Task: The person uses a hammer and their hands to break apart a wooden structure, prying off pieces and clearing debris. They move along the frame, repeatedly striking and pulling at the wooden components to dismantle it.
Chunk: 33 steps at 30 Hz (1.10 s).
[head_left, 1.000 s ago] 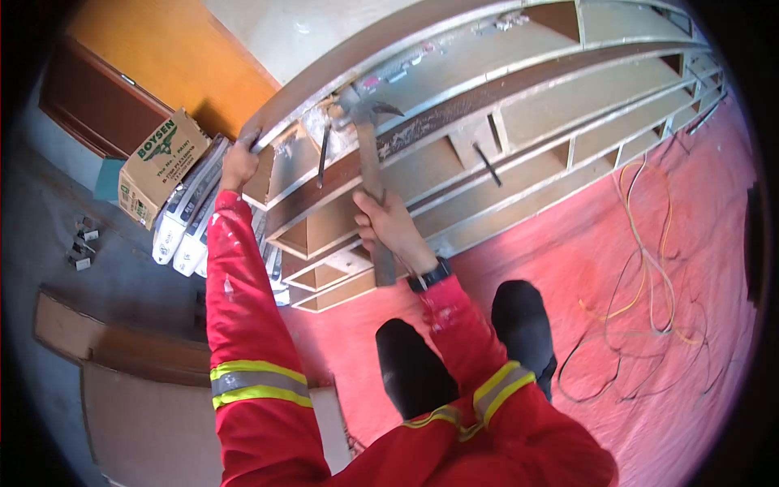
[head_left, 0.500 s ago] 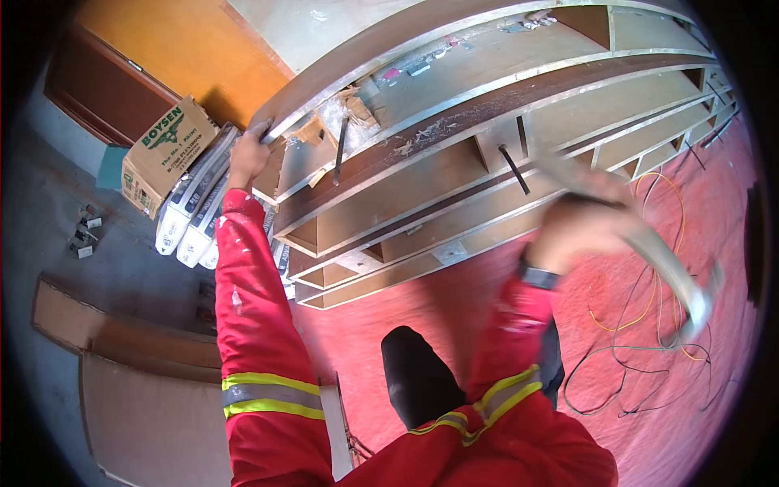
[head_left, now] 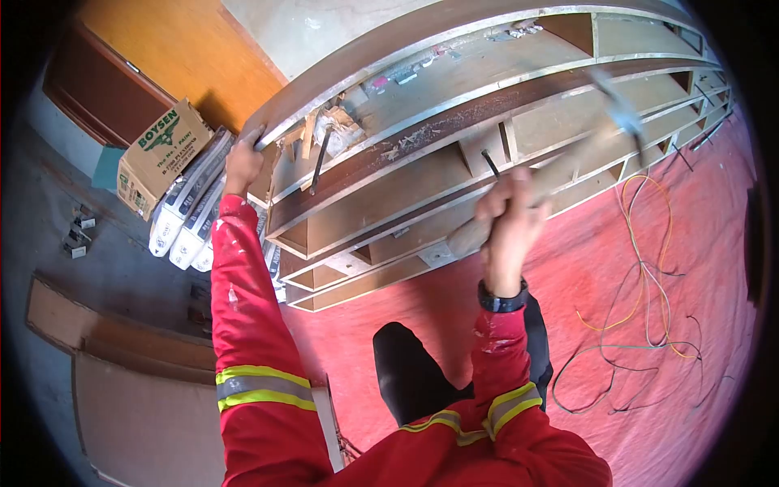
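My left hand [head_left: 245, 166] is closed over the upper left corner of a long wooden cabinet frame [head_left: 389, 217]. In my right hand [head_left: 513, 223] is a claw hammer [head_left: 560, 170], gripped by its wooden handle and blurred by motion. Its metal head points up and to the right, in front of the cabinet's open compartments. A dark rod [head_left: 320, 162] stands out from the cabinet near my left hand. Another dark rod [head_left: 490, 162] shows just above my right hand. Torn brown board and plastic lie in the top left compartment.
A Boysen cardboard box [head_left: 162, 150] rests by stacked white sacks [head_left: 191, 219] at left. Brown boards [head_left: 138, 406] lie at lower left. Cables [head_left: 645, 284] are tangled on the red floor covering [head_left: 357, 349] at right.
The hammer has swung from the lower right up toward the cabinet, its head now raised. My right hand has moved left. My left hand keeps its hold on the cabinet corner.
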Motion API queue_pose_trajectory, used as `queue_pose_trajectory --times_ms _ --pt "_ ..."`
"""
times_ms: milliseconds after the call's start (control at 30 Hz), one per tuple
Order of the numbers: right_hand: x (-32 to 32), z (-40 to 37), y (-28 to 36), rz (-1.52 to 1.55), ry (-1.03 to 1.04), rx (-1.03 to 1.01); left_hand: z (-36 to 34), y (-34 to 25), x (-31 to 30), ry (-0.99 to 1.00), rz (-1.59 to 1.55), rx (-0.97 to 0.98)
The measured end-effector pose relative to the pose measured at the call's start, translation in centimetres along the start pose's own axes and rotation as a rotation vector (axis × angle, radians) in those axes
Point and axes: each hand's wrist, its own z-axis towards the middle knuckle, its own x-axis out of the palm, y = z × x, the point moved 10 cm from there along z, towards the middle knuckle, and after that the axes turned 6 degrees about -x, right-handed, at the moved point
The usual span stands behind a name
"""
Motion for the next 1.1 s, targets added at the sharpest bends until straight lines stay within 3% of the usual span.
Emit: queue_pose_trajectory --times_ms 33,133,200,233,333,367,467,600,700,800,833,900,1033,1100 --pt "-0.5 0.8 2.5 0.032 -0.177 -0.13 0.0 0.0 0.1 -0.003 -0.004 0.001" --pt "-1.3 1.4 4.3 0.165 -0.31 -0.326 0.1 -0.1 0.0 -0.009 -0.004 -0.008" --pt "-0.3 -1.0 -1.9 -0.113 -0.168 -0.088 0.0 -0.2 0.0 0.0 0.008 -0.03" --pt "0.8 -3.2 -5.9 -0.162 -0.244 0.02 0.1 0.0 0.0 -0.007 0.014 -0.034" --pt "7.4 -10.7 -16.1 -0.193 0.334 0.499 0.2 0.1 0.4 -0.008 0.003 -0.04" --pt "8.4 -13.3 -18.5 -0.218 0.556 0.766 0.1 0.0 0.4 0.005 -0.009 -0.045" --pt "8.0 -11.3 -14.3 -0.179 0.443 0.771 0.9 0.4 -0.1 -0.014 0.005 -0.029" --pt "5.1 -7.6 -9.6 -0.151 0.202 0.629 -0.4 -0.2 0.2 -0.015 -0.02 -0.034" --pt "3.6 -4.4 -6.3 -0.126 0.042 0.326 -0.6 -0.4 -0.2 -0.008 -0.03 -0.053" --pt "3.8 -3.7 -6.1 0.029 -0.099 0.148 -0.8 -0.9 -0.5 -0.016 -0.023 -0.065" --pt "4.3 -4.2 -7.1 -0.087 -0.079 0.131 -0.8 -1.0 -0.5 -0.031 -0.028 -0.045" --pt "6.1 -7.2 -14.6 -0.046 0.06 0.324 -0.6 -0.8 -0.8 -0.039 -0.029 -0.043" --pt "8.5 -10.4 -18.6 -0.225 0.545 0.864 -0.5 0.2 0.3 -0.002 -0.046 -0.074" --pt "7.1 -9.1 -16.1 -0.264 0.432 0.756 0.7 0.1 -0.1 -0.029 -0.072 -0.051"
